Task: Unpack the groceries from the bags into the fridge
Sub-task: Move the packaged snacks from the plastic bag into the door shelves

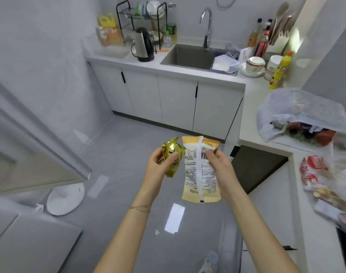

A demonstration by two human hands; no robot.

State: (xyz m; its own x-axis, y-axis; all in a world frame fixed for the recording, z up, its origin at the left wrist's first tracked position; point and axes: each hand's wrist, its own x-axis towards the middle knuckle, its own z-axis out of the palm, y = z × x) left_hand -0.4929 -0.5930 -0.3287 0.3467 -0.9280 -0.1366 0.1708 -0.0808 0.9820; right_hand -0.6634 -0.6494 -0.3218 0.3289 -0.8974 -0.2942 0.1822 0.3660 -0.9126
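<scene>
Both hands are raised over the grey floor (128, 125), each holding one packet. The left hand (158, 164) has its fingers curled round a crumpled gold foil packet (173, 157), thumb laid across the front, the twisted top standing up above the fingers. The right hand (220, 166) pinches a flat yellow and white packet (197, 174) by its right edge, thumb on the printed back near the barcode, so the packet hangs upright with its seam running top to bottom. The two packets are just beside each other, their upper edges nearly touching. On the right arm of the L-shaped tabletop (248, 119), near its front edge, lies a white plastic bag (282, 109) with its mouth open toward the person and dark and red items showing inside. Nearer along the same arm, by its right edge, lie red and white snack packets (313, 170), partly blurred. At the far side the tabletop carries a sink (187, 56), with a black and steel kettle (143, 46) to its left and stacked bowls (255, 63) toward the far right corner.
</scene>
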